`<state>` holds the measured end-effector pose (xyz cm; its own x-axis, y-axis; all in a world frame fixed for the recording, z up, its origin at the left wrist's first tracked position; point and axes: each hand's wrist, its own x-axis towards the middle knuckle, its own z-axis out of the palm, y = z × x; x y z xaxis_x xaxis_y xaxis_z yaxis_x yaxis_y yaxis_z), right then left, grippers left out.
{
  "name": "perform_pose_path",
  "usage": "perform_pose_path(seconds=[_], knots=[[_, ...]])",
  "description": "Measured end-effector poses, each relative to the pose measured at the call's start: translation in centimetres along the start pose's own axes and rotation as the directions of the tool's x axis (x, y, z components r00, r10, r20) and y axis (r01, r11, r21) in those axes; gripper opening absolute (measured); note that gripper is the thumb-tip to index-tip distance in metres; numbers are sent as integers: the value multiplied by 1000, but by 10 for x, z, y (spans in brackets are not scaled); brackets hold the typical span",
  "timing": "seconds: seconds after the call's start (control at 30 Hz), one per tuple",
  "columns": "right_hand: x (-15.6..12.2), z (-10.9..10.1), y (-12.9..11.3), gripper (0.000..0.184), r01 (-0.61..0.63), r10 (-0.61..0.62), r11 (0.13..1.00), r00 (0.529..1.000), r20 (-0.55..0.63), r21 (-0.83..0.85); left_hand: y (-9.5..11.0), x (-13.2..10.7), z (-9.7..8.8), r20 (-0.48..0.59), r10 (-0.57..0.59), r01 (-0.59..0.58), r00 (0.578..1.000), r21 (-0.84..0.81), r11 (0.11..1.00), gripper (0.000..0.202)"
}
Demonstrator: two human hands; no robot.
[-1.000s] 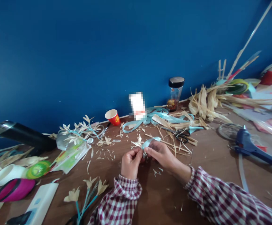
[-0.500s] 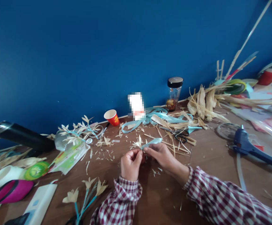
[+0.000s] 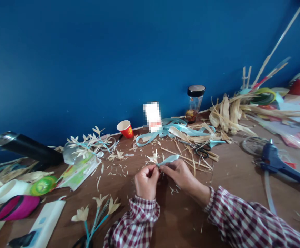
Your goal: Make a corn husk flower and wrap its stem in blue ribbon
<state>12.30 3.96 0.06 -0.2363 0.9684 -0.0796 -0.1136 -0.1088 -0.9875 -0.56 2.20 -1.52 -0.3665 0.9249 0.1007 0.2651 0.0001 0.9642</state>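
Note:
My left hand [image 3: 146, 181] and my right hand [image 3: 179, 174] meet above the brown table [image 3: 230, 182], both in checked sleeves. Between their pinched fingertips is a small straw flower [image 3: 153, 158] with pale pointed petals. A light blue ribbon strip [image 3: 168, 159] runs from the flower's base over my right fingers. My left hand pinches the flower's stem and my right pinches the ribbon against it. Straw scraps lie scattered around the hands.
Behind the hands lie black scissors [image 3: 203, 151], loose blue ribbon [image 3: 173, 129], corn husks [image 3: 226, 115], a black-lidded jar [image 3: 194, 103] and a red paper cup [image 3: 125, 129]. A blue glue gun [image 3: 276, 160] sits right. Finished straw flowers [image 3: 98, 206] lie near left; a black flask [image 3: 27, 148] far left.
The hands stay together on the flower; the ribbon end has dropped a little and lies flatter over my right fingers. The view shifted slightly.

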Motion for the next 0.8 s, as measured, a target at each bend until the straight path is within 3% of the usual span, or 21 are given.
perform_pose_path(seconds=[0.17,0.3,0.37,0.43,0.5,0.53,0.57,0.6,0.67,0.7,0.8], knots=[[-3,4,-3,26,-24,25,999,1000,-19,46,3,0,-1,18,-19,20,1000,-49,999,20],[-3,3,-5,26,-40,44,991,998,-32,130,10,1,-2,65,-147,156,987,-161,975,23],[0,-2,-7,38,-20,40,987,991,-126,158,12,2,-3,91,-199,212,976,-186,959,23],[4,-11,-11,41,75,-38,992,942,-334,98,13,3,-4,90,-195,208,977,-168,964,23],[6,-19,-18,36,196,-231,973,833,-503,-123,13,4,-5,71,-147,153,987,-91,984,20],[5,-21,-21,31,242,-351,931,796,-493,-272,13,4,-6,62,-115,117,991,-36,992,19],[4,-23,-25,25,280,-450,866,797,-403,-413,12,4,-6,59,-81,80,995,19,997,18],[1,-23,-29,20,316,-500,790,827,-255,-525,12,3,-6,59,-45,41,997,70,997,18],[-4,-20,-33,18,383,-471,666,881,36,-640,10,1,-6,65,34,-43,997,153,987,18],[-7,-17,-34,19,398,-439,632,891,117,-665,10,0,-6,68,75,-86,995,186,979,18],[-10,-12,-31,19,387,-401,609,903,152,-693,8,-2,-5,77,168,-182,983,256,949,17]])
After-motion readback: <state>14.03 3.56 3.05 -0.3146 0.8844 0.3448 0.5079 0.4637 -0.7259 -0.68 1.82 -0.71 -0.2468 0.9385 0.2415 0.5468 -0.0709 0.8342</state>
